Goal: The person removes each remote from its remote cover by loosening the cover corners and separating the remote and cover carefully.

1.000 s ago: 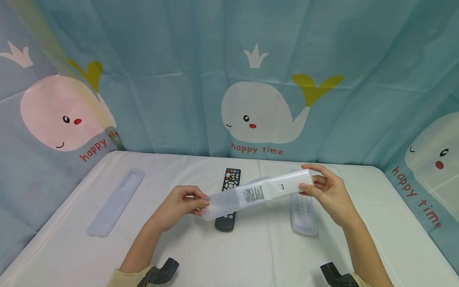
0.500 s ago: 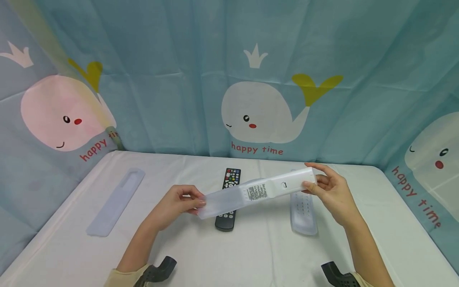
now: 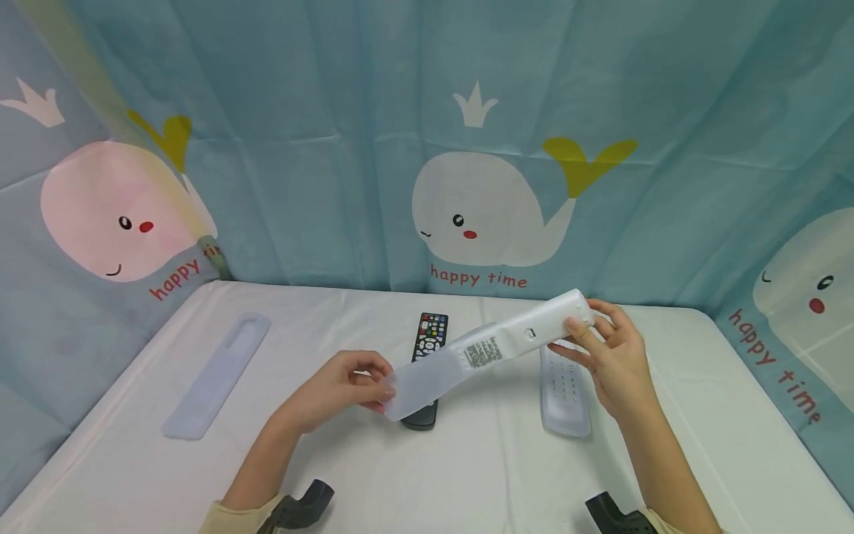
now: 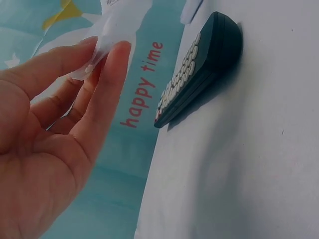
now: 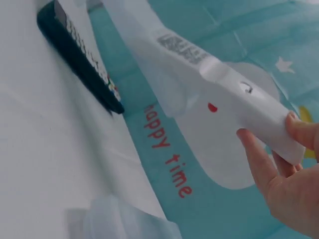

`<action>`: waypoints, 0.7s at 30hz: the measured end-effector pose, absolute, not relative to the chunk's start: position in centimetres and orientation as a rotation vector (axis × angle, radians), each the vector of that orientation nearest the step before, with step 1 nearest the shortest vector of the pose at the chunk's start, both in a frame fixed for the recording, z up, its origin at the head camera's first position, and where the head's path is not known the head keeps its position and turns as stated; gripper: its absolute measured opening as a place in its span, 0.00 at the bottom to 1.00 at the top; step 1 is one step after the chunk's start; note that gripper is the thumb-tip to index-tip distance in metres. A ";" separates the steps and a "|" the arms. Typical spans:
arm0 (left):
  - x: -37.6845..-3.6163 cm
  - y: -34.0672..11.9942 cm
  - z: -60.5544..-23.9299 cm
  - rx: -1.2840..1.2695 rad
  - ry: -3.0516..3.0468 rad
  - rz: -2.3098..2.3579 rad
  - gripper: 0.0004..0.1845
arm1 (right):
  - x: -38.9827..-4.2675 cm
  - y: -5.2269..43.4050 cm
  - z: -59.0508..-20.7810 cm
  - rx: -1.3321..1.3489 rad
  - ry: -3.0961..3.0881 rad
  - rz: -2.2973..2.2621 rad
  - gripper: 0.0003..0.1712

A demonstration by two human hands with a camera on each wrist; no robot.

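A white remote control point(image 3: 543, 324) is held above the table, its back with a printed label facing me. A translucent silicone remote cover point(image 3: 423, 386) extends from its lower left end, with the cover's end part hanging past the remote. My left hand point(image 3: 350, 391) pinches that end of the cover point(image 4: 117, 32) between thumb and fingers. At the upper right, my right hand point(image 3: 614, 356) grips the remote's other end, thumb on the back; the right wrist view shows its fingers beneath the white remote point(image 5: 261, 112). The remote slants upward to the right.
Behind the held remote, a black remote point(image 3: 429, 330) lies on the white-covered table point(image 3: 480, 475). A flat translucent cover point(image 3: 216, 378) rests at left. On the right lies a remote in a translucent cover point(image 3: 565, 397). A blue whale-print curtain point(image 3: 333, 185) hangs behind the table.
The right end of the white remote has risen, so it slants more steeply. My left hand has shifted slightly down and right with the cover's end. Both hands keep their hold.
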State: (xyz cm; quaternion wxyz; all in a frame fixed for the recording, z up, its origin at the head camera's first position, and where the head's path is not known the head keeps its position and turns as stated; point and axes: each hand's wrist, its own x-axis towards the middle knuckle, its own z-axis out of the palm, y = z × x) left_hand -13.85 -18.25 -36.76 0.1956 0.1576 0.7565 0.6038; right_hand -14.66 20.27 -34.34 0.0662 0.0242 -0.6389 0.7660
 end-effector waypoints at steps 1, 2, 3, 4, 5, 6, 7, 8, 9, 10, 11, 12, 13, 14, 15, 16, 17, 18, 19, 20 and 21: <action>-13.8 -18.2 -36.8 0.455 2.111 1.692 0.12 | -14.6 20.1 -34.3 0.048 -1.911 2.339 0.20; -13.8 -18.1 -36.9 0.460 2.100 1.691 0.12 | -14.6 20.0 -34.3 0.027 -1.895 2.367 0.20; -13.7 -18.0 -37.0 0.466 2.093 1.686 0.12 | -14.7 19.8 -34.3 0.009 -1.882 2.391 0.20; -13.7 -17.8 -37.1 0.470 2.086 1.679 0.12 | -14.7 19.7 -34.3 -0.009 -1.872 2.407 0.20; -13.6 -17.7 -37.2 0.473 2.083 1.670 0.12 | -14.7 19.5 -34.3 -0.028 -1.863 2.420 0.19; -13.6 -17.5 -37.2 0.475 2.078 1.662 0.13 | -14.7 19.4 -34.3 -0.045 -1.860 2.424 0.19; -13.5 -17.3 -37.3 0.475 2.079 1.650 0.14 | -14.8 19.3 -34.3 -0.064 -1.859 2.426 0.19; -13.4 -17.0 -37.4 0.476 2.087 1.636 0.14 | -14.8 19.2 -34.3 -0.080 -1.858 2.425 0.19; -13.4 -16.7 -37.5 0.482 2.104 1.619 0.14 | -14.8 19.1 -34.3 -0.094 -1.857 2.422 0.18; -13.3 -16.3 -37.5 0.482 2.123 1.606 0.15 | -14.7 19.0 -34.2 -0.106 -1.856 2.416 0.18; -13.2 -16.0 -37.6 0.489 2.143 1.595 0.15 | -14.7 18.9 -34.2 -0.114 -1.851 2.411 0.18; -13.2 -15.6 -37.7 0.494 2.164 1.589 0.15 | -14.7 18.8 -34.2 -0.117 -1.848 2.407 0.17; -13.2 -15.3 -37.8 0.499 2.185 1.585 0.15 | -14.7 18.7 -34.2 -0.116 -1.842 2.403 0.17; -13.1 -14.9 -37.8 0.501 2.205 1.584 0.15 | -14.7 18.6 -34.2 -0.110 -1.836 2.400 0.17; -13.1 -14.6 -37.9 0.501 2.219 1.586 0.14 | -14.6 18.6 -34.2 -0.100 -1.829 2.398 0.16; -13.0 -14.3 -37.9 0.503 2.230 1.592 0.14 | -14.6 18.5 -34.2 -0.085 -1.826 2.395 0.16; -13.0 -14.0 -37.9 0.505 2.235 1.603 0.14 | -14.6 18.4 -34.2 -0.068 -1.825 2.391 0.16; -12.9 -13.7 -37.9 0.499 2.236 1.615 0.14 | -14.6 18.4 -34.2 -0.050 -1.823 2.389 0.15; -12.8 -13.4 -37.9 0.494 2.236 1.626 0.13 | -14.5 18.3 -34.2 -0.029 -1.823 2.386 0.15; -12.8 -13.2 -37.8 0.490 2.242 1.634 0.13 | -14.5 18.2 -34.2 -0.008 -1.826 2.379 0.14; -12.7 -13.0 -37.8 0.487 2.243 1.644 0.14 | -14.4 18.2 -34.2 0.014 -1.831 2.372 0.14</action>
